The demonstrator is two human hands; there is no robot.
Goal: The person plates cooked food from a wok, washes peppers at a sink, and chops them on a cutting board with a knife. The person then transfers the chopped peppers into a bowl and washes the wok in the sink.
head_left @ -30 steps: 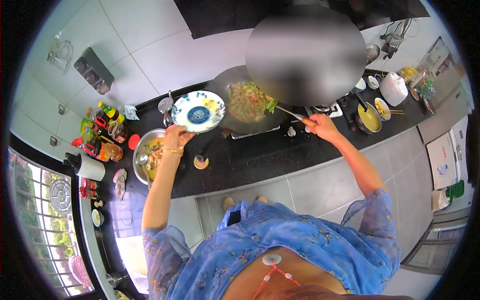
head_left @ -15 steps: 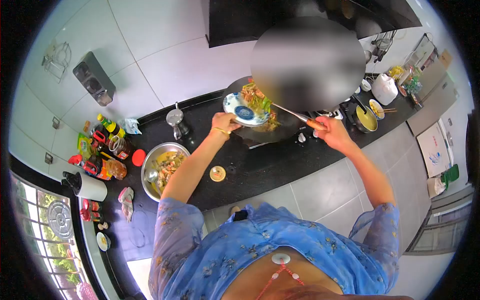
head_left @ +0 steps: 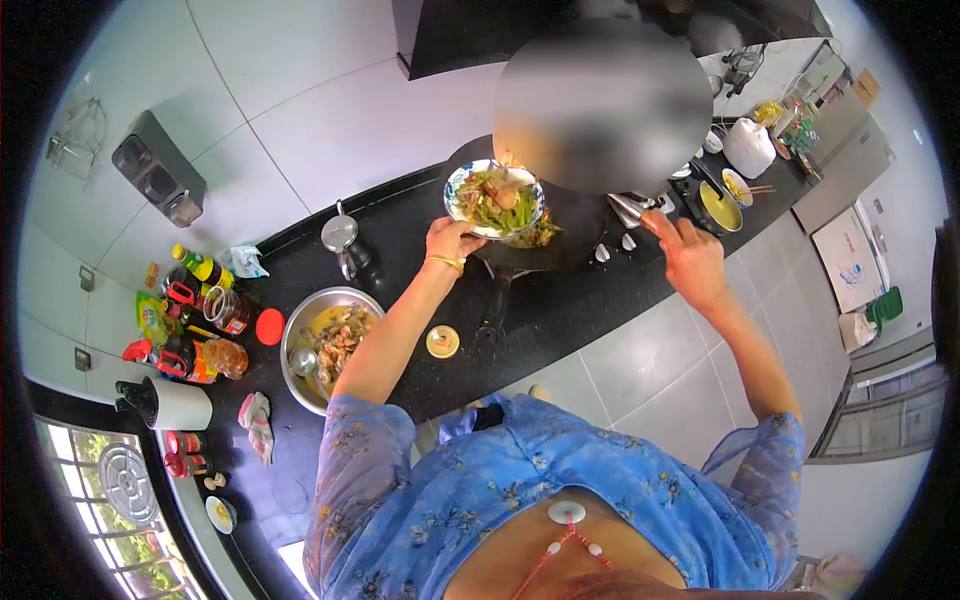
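My left hand (head_left: 453,242) grips a blue-and-white patterned bowl (head_left: 452,188) by its near side. Stir-fried food (head_left: 500,203) with green and brown pieces fills it. Beneath and behind the bowl is a dark wok (head_left: 580,240), with some food (head_left: 538,236) still inside. Closed round a wooden handle, my right hand (head_left: 694,262) holds a spatula (head_left: 630,208) to the right of the wok, apart from the bowl. A blurred grey patch hides what lies above and right of the wok.
To the left, a steel basin (head_left: 291,345) holds food and a ladle. A small round tin (head_left: 442,341) and a metal pitcher (head_left: 340,235) stand on the black counter (head_left: 420,385). Bottles (head_left: 203,268) crowd the far left. A pot (head_left: 722,208) of yellow liquid sits at right.
The bowl has turned from tilted, with its outside showing, to more level, with the food in view. My right hand has drawn the spatula away from it to the right.
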